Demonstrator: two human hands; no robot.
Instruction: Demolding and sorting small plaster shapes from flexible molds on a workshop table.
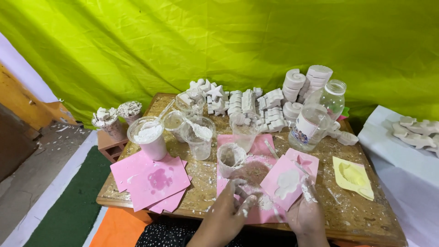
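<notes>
Mould (287,182) looks thin, floppy, plaster-filled; I support it flat by its edges. Right hand (307,211) fingers touch it, unclenched; left hand (228,211) empty, loosely curled.

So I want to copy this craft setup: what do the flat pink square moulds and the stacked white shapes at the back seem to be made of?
The flat pink square moulds look like soft matte silicone or rubber, thin with shallow shaped hollows; I can't tell which. The stacked white shapes look like cast plaster: chalky, dull and matching the white powder spilled on the wooden table.
</notes>
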